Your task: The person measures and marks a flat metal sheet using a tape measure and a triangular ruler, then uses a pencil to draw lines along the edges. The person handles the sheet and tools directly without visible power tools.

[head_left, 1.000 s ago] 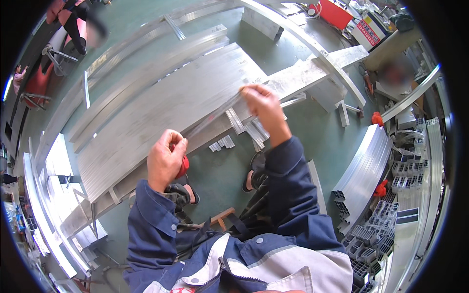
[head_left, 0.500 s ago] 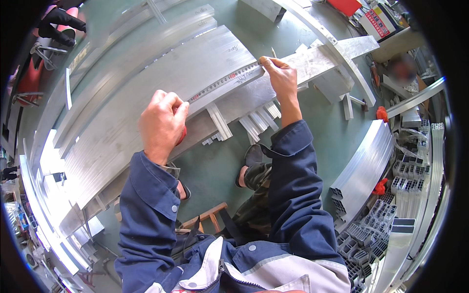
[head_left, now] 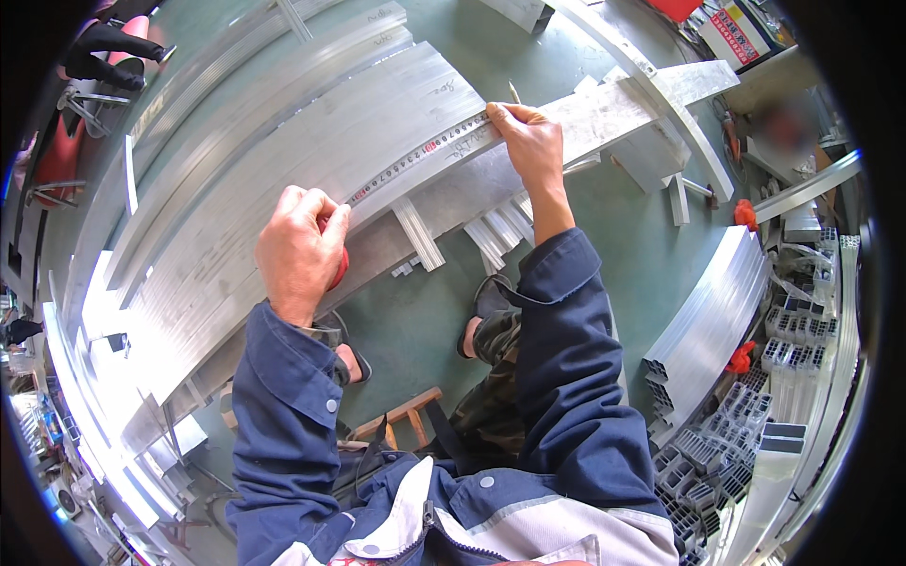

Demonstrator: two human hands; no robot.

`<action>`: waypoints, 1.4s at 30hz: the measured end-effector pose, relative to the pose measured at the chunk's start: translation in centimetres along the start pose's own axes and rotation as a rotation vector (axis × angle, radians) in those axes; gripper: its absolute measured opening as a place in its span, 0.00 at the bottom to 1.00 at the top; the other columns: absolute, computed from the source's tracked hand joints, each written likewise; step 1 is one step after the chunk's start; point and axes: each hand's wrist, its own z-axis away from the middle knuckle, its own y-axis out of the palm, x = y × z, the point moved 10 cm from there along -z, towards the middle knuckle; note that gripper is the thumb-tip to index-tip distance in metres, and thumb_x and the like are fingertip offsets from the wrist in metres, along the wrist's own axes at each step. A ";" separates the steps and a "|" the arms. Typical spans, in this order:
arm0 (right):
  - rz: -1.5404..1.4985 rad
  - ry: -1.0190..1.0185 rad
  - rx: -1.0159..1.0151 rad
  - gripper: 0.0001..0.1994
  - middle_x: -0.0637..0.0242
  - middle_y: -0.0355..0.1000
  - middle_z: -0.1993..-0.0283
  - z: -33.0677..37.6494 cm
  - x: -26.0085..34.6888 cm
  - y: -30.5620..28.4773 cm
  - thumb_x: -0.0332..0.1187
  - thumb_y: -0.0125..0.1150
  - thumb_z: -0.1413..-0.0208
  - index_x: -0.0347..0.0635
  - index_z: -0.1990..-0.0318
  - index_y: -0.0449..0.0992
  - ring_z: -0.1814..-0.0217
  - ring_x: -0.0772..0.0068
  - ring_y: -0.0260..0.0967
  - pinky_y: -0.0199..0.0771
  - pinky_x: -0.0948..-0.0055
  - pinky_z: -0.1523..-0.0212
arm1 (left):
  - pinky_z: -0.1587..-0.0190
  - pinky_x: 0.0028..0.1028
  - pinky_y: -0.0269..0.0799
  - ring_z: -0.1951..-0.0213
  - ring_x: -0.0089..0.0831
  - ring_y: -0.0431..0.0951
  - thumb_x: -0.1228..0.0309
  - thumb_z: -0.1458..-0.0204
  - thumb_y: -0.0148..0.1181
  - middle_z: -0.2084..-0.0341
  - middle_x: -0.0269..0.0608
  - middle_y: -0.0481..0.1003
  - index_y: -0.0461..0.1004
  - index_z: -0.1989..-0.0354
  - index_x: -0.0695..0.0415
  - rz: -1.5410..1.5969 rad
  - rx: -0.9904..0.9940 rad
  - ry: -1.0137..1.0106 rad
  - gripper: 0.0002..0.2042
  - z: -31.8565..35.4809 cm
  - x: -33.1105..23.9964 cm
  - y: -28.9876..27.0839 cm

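Observation:
A steel tape measure point(head_left: 415, 157) is drawn out along the near edge of a stack of long aluminium profiles point(head_left: 283, 179). My left hand point(head_left: 300, 250) is closed around its red case, which shows only partly below the fingers. At the far right end of the blade, my right hand point(head_left: 528, 141) pinches the tip at the profile's end. Handwritten marks lie on the metal near that end. Behind my right fingers a thin pointed stick, perhaps a pencil point(head_left: 513, 91), stands up; what it rests on is hidden.
Short aluminium offcuts point(head_left: 500, 231) jut out below the stack. A bundle of square tubes point(head_left: 708, 325) lies to the right, beside many cut pieces point(head_left: 717, 424). Between my feet and me is a wooden stool point(head_left: 406, 415). Another person's dark-clothed legs point(head_left: 109, 52) show at upper left.
Both hands and the tape have shifted slightly left in view. More of the red case shows beneath my left hand. The view itself has moved a little.

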 end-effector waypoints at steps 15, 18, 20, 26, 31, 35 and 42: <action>0.006 -0.022 0.009 0.16 0.65 0.84 0.68 0.1 0.4 0.0 0.43 0.71 0.42 0.43 0.54 0.87 0.66 0.74 0.80 0.76 0.73 0.61 | 0.69 0.38 0.73 0.71 0.41 0.79 0.67 0.47 0.69 0.71 0.36 0.75 0.76 0.74 0.54 -0.008 -0.007 -0.002 0.09 0.1 0.3 0.3; 0.015 -0.044 0.012 0.15 0.65 0.84 0.67 0.3 0.8 0.0 0.42 0.71 0.42 0.42 0.54 0.87 0.66 0.74 0.80 0.76 0.73 0.61 | 0.69 0.38 0.73 0.71 0.40 0.79 0.67 0.48 0.69 0.71 0.36 0.74 0.76 0.74 0.54 -0.021 -0.016 0.000 0.09 0.2 0.3 0.3; -0.008 -0.043 0.030 0.15 0.65 0.84 0.67 0.4 0.9 0.1 0.42 0.72 0.42 0.42 0.54 0.87 0.66 0.74 0.80 0.77 0.73 0.61 | 0.68 0.38 0.73 0.70 0.40 0.79 0.67 0.48 0.69 0.71 0.36 0.74 0.76 0.74 0.54 -0.028 -0.015 -0.012 0.09 0.2 0.4 0.3; 0.026 -0.029 0.051 0.16 0.66 0.84 0.64 0.5 1.0 0.2 0.41 0.72 0.41 0.39 0.52 0.86 0.62 0.77 0.79 0.75 0.78 0.59 | 0.69 0.38 0.73 0.70 0.39 0.78 0.69 0.49 0.69 0.72 0.35 0.73 0.75 0.75 0.54 -0.038 -0.010 -0.047 0.08 0.4 0.4 0.6; 0.055 -0.047 0.055 0.16 0.66 0.83 0.63 0.5 1.2 0.1 0.39 0.72 0.40 0.37 0.52 0.86 0.61 0.79 0.78 0.75 0.80 0.58 | 0.69 0.38 0.72 0.71 0.39 0.78 0.70 0.50 0.69 0.72 0.35 0.72 0.74 0.75 0.54 -0.047 -0.018 -0.038 0.08 0.5 0.3 0.7; 0.011 -0.035 0.086 0.16 0.65 0.83 0.63 0.7 1.4 0.2 0.38 0.72 0.41 0.36 0.51 0.86 0.61 0.79 0.78 0.75 0.80 0.58 | 0.69 0.38 0.72 0.70 0.39 0.77 0.71 0.51 0.69 0.73 0.36 0.72 0.73 0.75 0.55 -0.038 0.000 -0.070 0.08 0.5 0.3 0.7; 0.028 -0.032 0.110 0.17 0.64 0.83 0.62 0.7 1.9 0.2 0.38 0.73 0.42 0.35 0.50 0.85 0.60 0.77 0.78 0.75 0.79 0.56 | 0.67 0.39 0.73 0.68 0.41 0.78 0.74 0.51 0.67 0.72 0.38 0.73 0.73 0.74 0.55 -0.053 -0.021 -0.043 0.06 0.4 0.0 0.8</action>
